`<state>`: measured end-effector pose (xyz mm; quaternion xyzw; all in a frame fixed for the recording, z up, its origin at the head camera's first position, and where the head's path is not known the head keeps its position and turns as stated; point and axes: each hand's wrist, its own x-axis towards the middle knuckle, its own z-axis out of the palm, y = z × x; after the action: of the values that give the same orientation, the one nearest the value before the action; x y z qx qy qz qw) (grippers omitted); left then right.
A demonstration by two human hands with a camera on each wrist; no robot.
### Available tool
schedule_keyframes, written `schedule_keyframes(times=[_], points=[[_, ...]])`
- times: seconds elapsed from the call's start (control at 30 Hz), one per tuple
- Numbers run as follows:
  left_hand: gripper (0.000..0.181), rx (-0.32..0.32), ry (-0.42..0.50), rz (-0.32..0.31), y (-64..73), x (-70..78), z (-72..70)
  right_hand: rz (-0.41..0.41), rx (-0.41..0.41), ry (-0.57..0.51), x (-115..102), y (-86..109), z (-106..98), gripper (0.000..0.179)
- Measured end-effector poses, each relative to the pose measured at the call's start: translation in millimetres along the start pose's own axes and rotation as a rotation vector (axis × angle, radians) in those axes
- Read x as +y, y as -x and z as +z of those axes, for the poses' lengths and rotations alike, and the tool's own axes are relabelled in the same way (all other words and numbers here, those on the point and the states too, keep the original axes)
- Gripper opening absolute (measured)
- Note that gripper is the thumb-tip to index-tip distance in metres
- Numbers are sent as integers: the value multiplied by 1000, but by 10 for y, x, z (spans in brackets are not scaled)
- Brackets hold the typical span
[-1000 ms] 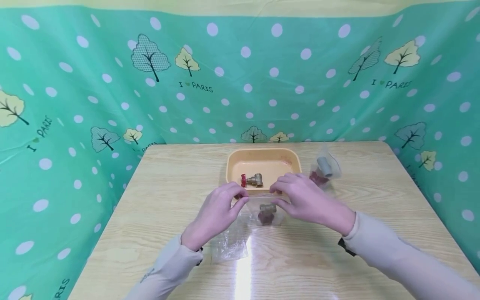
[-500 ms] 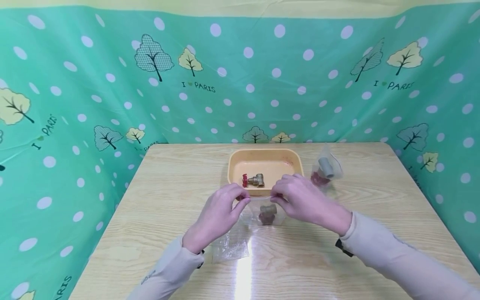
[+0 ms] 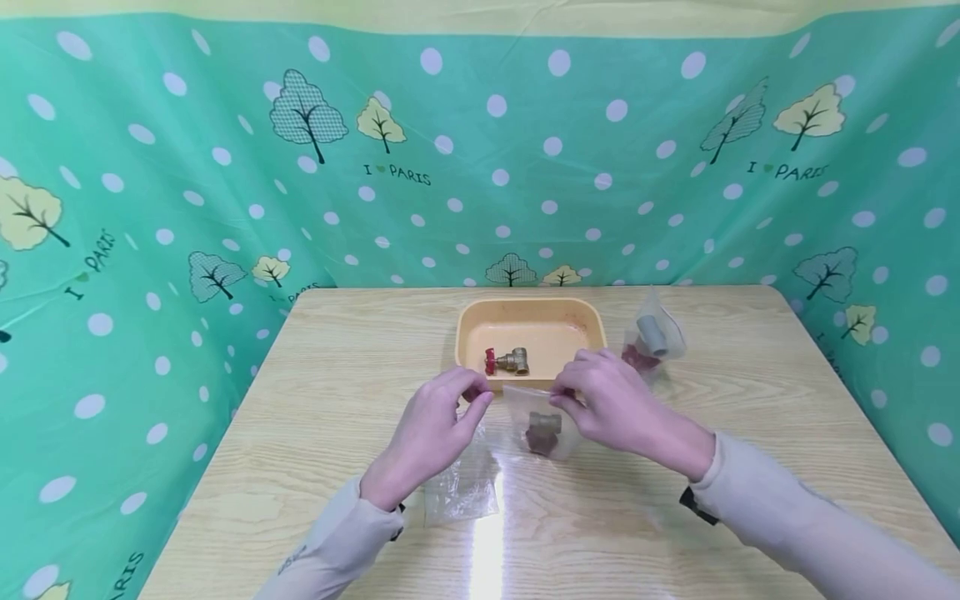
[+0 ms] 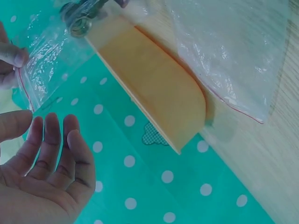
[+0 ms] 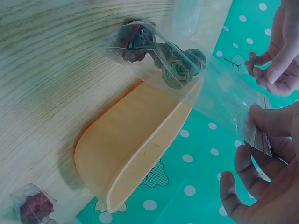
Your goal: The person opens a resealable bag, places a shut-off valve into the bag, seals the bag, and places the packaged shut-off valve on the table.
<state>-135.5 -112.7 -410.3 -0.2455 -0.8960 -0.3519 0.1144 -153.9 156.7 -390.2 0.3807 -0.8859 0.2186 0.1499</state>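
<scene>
Thumb and fingers of my right hand (image 3: 618,404) pinch a clear zip bag (image 5: 226,105) at the corner of its red-lined zip edge. A brass gate valve (image 5: 180,67) with a dark red handwheel hangs low inside the bag. My left hand (image 3: 427,429) is just left of the bag's top edge in the head view, apart from it. Its fingers are loosely bent and hold nothing in the left wrist view. Behind both hands, a second gate valve (image 3: 510,361) with a red handwheel lies in an orange-tan plastic tray (image 3: 528,302).
An unfilled clear bag (image 3: 461,492) lies flat on the wooden table (image 3: 315,367), near the left wrist. Right of the tray stands another zip bag (image 3: 654,340) holding a grey and red item. A green dotted cloth (image 3: 480,200) hangs behind the table.
My left hand has let go of the bag's top edge and drawn slightly left. The right hand has shifted a little right, and the bag with the valve has swung right with it.
</scene>
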Motion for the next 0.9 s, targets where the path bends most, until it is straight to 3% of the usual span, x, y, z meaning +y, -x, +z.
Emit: schedule_keyframes(times=[0.47,0.9], points=[[5,-13,3,-6,-5,-23,22,99,113,-12,60,194,-187,15],[5,5,-3,9,-3,-13,57,246,122,-7,124,351,-315,14]])
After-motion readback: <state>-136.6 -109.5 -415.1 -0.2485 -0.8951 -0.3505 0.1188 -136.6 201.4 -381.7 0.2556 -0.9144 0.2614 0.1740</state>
